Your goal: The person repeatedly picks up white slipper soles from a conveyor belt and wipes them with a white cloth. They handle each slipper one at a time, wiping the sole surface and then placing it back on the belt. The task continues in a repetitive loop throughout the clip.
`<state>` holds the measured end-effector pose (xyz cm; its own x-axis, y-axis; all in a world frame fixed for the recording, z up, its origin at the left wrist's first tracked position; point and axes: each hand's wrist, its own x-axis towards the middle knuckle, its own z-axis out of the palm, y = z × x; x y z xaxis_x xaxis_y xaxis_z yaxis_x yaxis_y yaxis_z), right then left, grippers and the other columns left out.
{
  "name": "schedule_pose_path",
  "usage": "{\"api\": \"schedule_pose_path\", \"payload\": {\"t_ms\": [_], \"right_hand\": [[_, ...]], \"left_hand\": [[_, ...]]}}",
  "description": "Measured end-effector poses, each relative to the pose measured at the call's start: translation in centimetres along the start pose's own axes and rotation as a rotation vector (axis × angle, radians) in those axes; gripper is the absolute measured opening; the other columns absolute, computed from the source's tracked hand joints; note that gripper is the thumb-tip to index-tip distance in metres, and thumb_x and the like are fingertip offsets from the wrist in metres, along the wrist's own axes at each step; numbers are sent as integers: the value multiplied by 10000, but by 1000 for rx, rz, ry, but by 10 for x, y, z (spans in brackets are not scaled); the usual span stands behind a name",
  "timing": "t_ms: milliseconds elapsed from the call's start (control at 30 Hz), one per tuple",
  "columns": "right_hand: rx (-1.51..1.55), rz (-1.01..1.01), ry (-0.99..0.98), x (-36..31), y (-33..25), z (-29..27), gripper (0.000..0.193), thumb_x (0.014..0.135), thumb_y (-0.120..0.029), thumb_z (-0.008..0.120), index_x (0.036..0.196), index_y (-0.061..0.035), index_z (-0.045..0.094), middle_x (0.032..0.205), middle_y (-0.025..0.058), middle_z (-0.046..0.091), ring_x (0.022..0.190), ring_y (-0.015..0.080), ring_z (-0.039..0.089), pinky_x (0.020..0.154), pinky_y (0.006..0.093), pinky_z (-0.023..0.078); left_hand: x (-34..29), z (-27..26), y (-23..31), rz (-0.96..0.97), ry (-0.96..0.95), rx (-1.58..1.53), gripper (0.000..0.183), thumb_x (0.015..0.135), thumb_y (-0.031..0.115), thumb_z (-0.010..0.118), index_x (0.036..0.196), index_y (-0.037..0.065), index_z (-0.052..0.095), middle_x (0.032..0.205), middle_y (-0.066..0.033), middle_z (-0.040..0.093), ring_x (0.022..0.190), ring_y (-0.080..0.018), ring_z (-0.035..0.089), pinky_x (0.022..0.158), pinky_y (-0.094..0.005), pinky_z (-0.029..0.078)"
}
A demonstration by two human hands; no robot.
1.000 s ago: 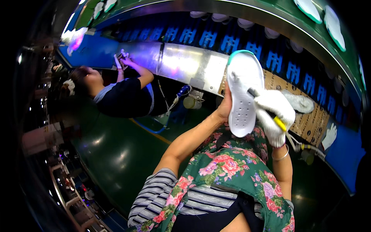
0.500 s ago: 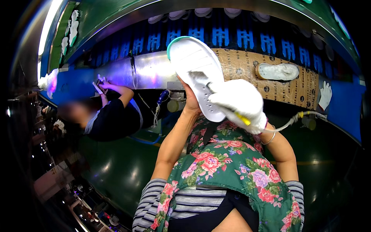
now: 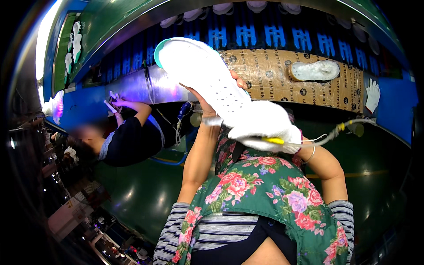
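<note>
A white shoe sole with small holes and a teal rim at its toe is held tilted above the bench edge. My bare left hand grips it from beneath, and fingertips show past its far right edge. My right hand, in a white knit glove, is closed around a hose-fed tool by the sole's near end. Blur covers the tool's grey tip, which points left over my left wrist. Its pale hose, wrapped in yellow tape, trails to the right.
Another sole lies on the cardboard-covered bench. Beyond runs a row of blue brackets. A white glove lies at the right. To the left, a co-worker works at the same bench.
The sole has shifted left and up, with more of its holes showing. The tool's tip has come off the sole's surface to its near left side, and my right hand has turned.
</note>
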<state>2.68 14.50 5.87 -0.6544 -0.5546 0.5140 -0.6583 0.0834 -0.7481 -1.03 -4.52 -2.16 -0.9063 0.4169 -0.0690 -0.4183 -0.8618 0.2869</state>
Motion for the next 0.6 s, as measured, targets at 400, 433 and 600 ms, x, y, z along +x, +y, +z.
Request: {"api": "schedule_pose_path", "payload": {"t_ms": [400, 433, 600], "right_hand": [[-121, 103, 71, 4, -2, -4, 278, 797, -134, 815, 1063, -204, 776, 1018, 37, 757, 867, 250, 719, 747, 360, 564], [-170, 99, 120, 2, 7, 1, 294, 793, -127, 815, 1070, -220, 773, 1040, 34, 752, 890, 238, 715, 753, 353, 562], [-70, -29, 29, 1, 2, 5, 274, 768, -94, 818, 1022, -190, 784, 1021, 21, 767, 862, 226, 722, 731, 343, 572]], "left_hand": [[14, -8, 22, -107, -52, -87, 1170, 658, 1003, 445, 1280, 18, 551, 1095, -209, 614, 987, -370, 582, 740, -496, 582], [17, -9, 26, -102, -51, -35, 1171, 660, 1004, 438, 1291, 24, 545, 1090, -210, 616, 983, -375, 590, 729, -499, 585], [30, 2, 38, -74, -115, 100, 1193, 655, 1026, 377, 1353, 68, 505, 1065, -206, 631, 890, -395, 652, 679, -481, 594]]}}
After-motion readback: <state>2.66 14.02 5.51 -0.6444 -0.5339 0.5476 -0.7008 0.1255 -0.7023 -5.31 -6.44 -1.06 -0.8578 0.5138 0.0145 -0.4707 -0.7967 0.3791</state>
